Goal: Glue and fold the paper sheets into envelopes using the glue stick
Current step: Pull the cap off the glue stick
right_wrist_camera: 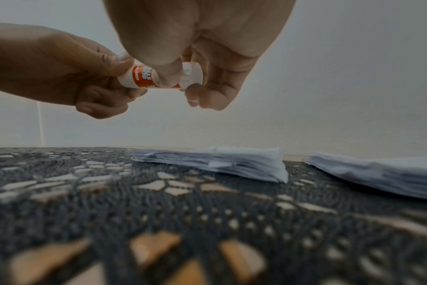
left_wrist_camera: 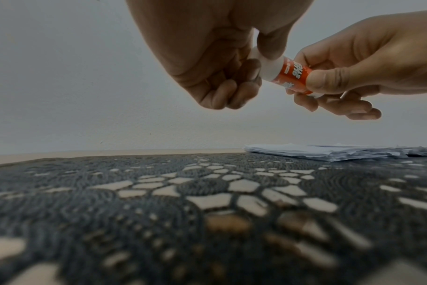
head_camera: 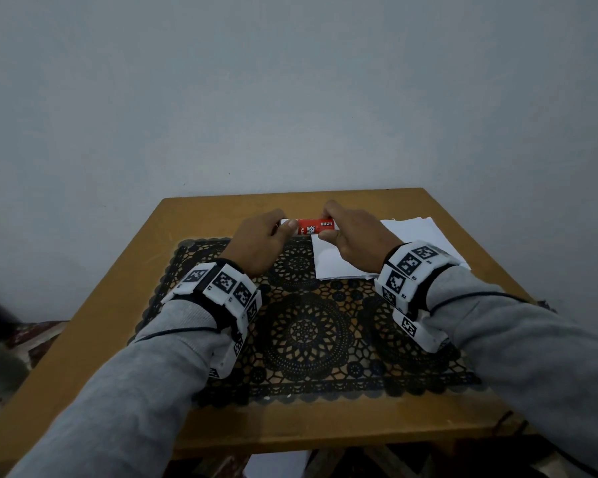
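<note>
A red glue stick (head_camera: 314, 226) with a white cap (head_camera: 288, 223) is held level above the far part of the table. My left hand (head_camera: 283, 228) pinches the cap (left_wrist_camera: 268, 67) between thumb and curled fingers. At the other end, my right hand (head_camera: 327, 226) grips the red body (left_wrist_camera: 296, 77), thumb across the label (right_wrist_camera: 144, 77). The cap sits against the body with no gap showing. Under the right hand lies a stack of white paper sheets (head_camera: 339, 265), and a second stack (head_camera: 416, 229) lies behind it to the right. Both stacks (right_wrist_camera: 222, 164) (right_wrist_camera: 383, 173) lie flat.
A black lace placemat (head_camera: 308, 336) covers the middle of the square wooden table (head_camera: 118, 288). The table's far edge meets a plain grey wall (head_camera: 290, 98). Something dark and a patterned fabric lie on the floor at the left (head_camera: 21, 339).
</note>
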The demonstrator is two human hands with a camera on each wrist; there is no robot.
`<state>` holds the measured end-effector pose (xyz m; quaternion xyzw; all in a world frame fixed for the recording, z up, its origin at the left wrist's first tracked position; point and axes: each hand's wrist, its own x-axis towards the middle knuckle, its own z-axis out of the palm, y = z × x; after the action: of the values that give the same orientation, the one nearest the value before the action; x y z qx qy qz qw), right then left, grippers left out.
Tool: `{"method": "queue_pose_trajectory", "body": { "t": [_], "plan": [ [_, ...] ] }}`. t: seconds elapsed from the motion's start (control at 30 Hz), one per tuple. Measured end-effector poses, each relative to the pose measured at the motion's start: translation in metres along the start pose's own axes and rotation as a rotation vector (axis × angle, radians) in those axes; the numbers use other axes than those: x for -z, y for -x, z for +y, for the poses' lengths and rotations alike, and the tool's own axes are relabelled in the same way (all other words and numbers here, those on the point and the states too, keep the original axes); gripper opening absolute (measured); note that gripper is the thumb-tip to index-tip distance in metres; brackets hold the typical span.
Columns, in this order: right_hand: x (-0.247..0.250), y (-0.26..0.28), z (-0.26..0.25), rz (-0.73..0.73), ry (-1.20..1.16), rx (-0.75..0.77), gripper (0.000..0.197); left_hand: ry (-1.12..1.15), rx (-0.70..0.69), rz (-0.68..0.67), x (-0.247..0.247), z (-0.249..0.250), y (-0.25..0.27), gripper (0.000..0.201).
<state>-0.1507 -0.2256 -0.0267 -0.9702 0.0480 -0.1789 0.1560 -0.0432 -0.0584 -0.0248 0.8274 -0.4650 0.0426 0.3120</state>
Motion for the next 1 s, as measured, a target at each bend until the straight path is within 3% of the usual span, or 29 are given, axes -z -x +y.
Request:
{"method": "queue_pose_trajectory", "body": {
  "t": [0.3,0.53,0.73,1.0],
  "plan": [
    [0.008,0.004,-0.003,0.066,-0.018,0.086,0.023,0.084,-0.035,0.071,-0.001,-0.002,0.0,0.028],
    [0.005,0.003,-0.006,0.068,0.017,0.06,0.023,0.117,-0.028,0.075,-0.001,-0.002,0.0,0.026],
    [0.002,0.004,-0.008,0.041,0.006,0.135,0.021,0.163,-0.106,0.115,-0.001,0.001,0.001,0.014],
    [0.008,0.006,-0.039,0.115,-0.253,0.094,0.027,0.23,-0.141,0.203,0.013,0.021,0.007,0.025]
  ]
}}
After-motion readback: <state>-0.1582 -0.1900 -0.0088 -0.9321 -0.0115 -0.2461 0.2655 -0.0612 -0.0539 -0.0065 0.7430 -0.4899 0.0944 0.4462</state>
